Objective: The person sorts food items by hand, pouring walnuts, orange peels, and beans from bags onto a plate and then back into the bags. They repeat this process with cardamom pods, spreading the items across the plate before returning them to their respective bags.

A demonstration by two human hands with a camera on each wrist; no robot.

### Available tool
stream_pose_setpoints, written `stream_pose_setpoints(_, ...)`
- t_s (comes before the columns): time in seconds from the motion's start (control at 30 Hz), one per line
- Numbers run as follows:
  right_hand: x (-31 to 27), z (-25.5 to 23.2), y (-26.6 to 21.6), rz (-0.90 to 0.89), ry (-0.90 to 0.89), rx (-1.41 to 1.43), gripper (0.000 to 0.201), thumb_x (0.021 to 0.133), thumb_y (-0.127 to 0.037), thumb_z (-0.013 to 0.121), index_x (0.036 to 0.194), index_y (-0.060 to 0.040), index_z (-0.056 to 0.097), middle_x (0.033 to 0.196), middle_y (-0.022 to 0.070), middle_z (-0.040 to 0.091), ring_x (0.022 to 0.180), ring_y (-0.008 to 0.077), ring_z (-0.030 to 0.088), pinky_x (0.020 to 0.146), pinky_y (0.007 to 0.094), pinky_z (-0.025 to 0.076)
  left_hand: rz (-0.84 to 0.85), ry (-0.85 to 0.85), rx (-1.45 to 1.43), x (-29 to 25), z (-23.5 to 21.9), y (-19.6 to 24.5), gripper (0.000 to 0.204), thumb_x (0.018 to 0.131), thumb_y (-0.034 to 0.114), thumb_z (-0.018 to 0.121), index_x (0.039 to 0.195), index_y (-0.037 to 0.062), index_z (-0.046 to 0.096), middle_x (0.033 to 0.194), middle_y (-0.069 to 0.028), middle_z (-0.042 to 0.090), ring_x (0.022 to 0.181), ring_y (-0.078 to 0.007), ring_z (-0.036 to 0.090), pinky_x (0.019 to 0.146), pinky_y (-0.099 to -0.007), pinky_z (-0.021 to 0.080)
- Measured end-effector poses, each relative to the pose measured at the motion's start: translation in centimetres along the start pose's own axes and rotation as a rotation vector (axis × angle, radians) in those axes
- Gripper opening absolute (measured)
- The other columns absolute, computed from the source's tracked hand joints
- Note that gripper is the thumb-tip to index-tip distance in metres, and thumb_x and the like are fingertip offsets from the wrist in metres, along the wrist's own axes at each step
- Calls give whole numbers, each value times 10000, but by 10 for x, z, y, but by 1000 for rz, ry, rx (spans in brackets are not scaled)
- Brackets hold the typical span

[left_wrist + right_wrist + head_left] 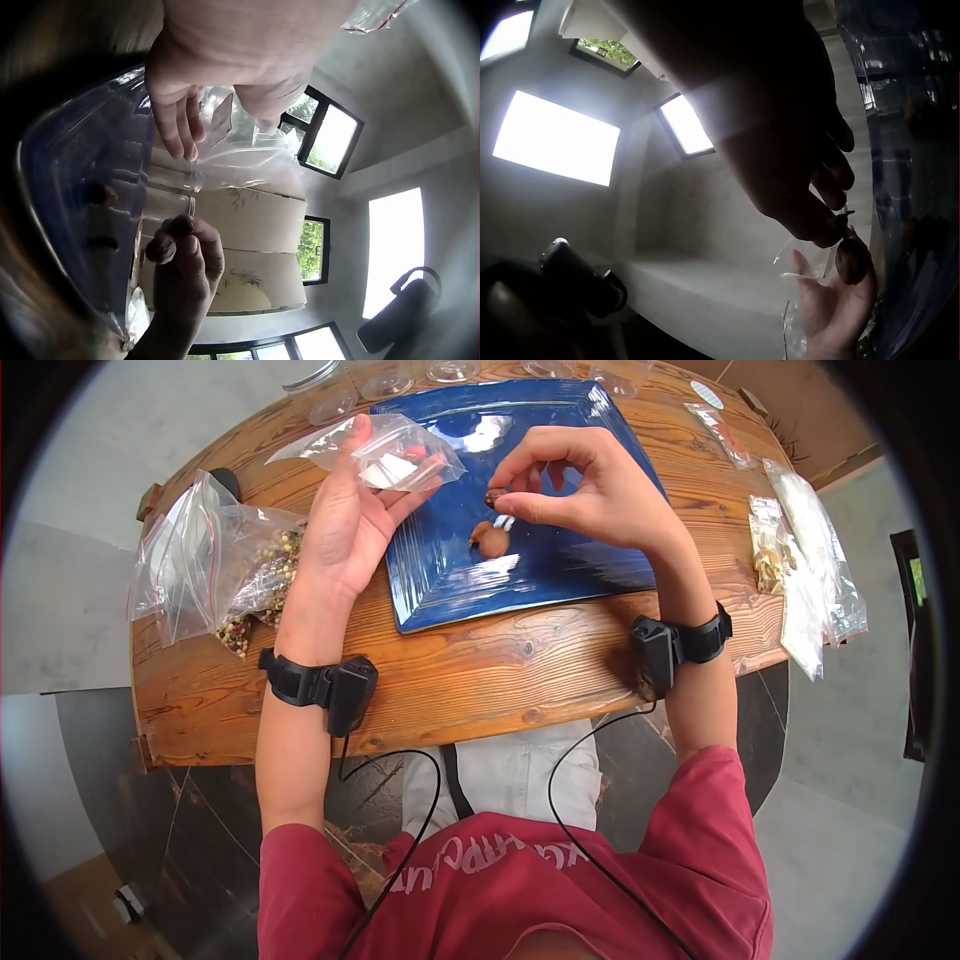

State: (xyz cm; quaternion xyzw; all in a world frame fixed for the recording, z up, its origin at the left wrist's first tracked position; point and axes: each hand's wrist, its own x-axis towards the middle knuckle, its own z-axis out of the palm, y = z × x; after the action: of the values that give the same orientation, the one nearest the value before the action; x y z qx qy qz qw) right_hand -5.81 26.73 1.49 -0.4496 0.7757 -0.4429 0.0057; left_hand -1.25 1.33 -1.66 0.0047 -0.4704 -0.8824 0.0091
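Note:
My left hand (345, 525) holds a clear plastic zip bag (408, 455) between thumb and fingers, with a white label (222, 120) showing through it. Over the blue tray (440, 595), my right hand (595, 490) pinches a small dark brown, wrinkled dried piece (494, 497) in its fingertips. The same hand shows in the left wrist view, and there the dried piece (161, 247) looks rounded. Just below those fingertips in the head view are brown round pieces (490, 540) over the tray.
Left on the wooden table (480, 670) lies a clear bag of mixed beige and dark pieces (265, 575). Clear jars (385, 378) line the far edge. To the right are bags of pale dried pieces (768, 550) and a small reddish packet (725, 435).

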Motion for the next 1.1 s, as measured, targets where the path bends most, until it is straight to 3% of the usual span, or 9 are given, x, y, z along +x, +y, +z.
stream_pose_setpoints(0.13,0,4,9,59,19,-92,147,876,-178,811,976,-71,793,874,-11,745,752,62,628,667,230,467,-44,29,-11,1,0,-4,579,954,470,730,1242,1,550,1079,-168,700,1086,-334,722,930,-430,634)
stream_pose_setpoints(0.23,2,9,9,53,160,7,164,857,-199,819,958,-71,804,841,41,774,744,119,703,676,265,534,-54,26,-25,1,0,-7,560,955,444,738,1241,-1,553,1089,-169,694,1097,-336,717,958,-435,621)
stream_pose_setpoints(0.37,6,22,3,-115,308,15,162,848,-180,835,967,-74,800,807,36,766,703,103,691,600,239,500,-67,10,-52,-2,5,-7,542,961,428,735,1249,4,558,1099,-165,690,1101,-311,711,983,-427,609)
stream_pose_setpoints(0.57,7,35,-1,-202,448,-139,133,837,-163,843,905,-66,783,740,45,719,579,93,598,516,234,444,-108,-52,-42,-8,19,-13,574,978,475,693,1256,-8,556,1127,-161,688,1098,-264,696,975,-421,615)
stream_pose_setpoints(0.7,7,32,-9,-166,456,-30,132,832,-157,837,896,-61,773,729,59,698,569,136,598,519,270,454,-194,-80,-206,-3,4,-7,663,1021,554,574,1275,-57,529,1186,-223,661,1123,-323,682,995,-434,603)
stream_pose_setpoints(0.83,3,30,-8,-152,89,-143,185,804,-176,839,925,-55,769,737,68,657,627,246,628,597,364,506,-352,-149,-589,3,-11,-1,704,1052,571,483,1281,-95,504,1211,-290,630,1143,-391,660,1047,-484,566)
stream_pose_setpoints(0.87,1,36,-6,-147,44,-163,221,782,-155,867,955,-63,765,802,69,612,683,200,594,594,319,498,-392,-176,-690,4,-14,-1,706,1058,568,468,1280,-102,500,1211,-305,624,1149,-408,653,1061,-500,555)
stream_pose_setpoints(0.97,-4,46,0,-112,-63,-207,229,777,-141,859,949,-39,750,847,74,602,738,224,623,661,354,529,-402,-192,-727,3,-14,-3,757,1038,605,475,1281,-112,500,1218,-312,619,1164,-415,644,1075,-533,532)
stream_pose_setpoints(1.1,-4,45,2,-81,-83,-197,208,769,-130,846,931,-41,751,882,89,637,806,259,661,732,375,547,-311,-81,-486,-1,-8,0,874,979,702,507,1284,-118,504,1222,-307,616,1180,-428,631,1075,-554,518)
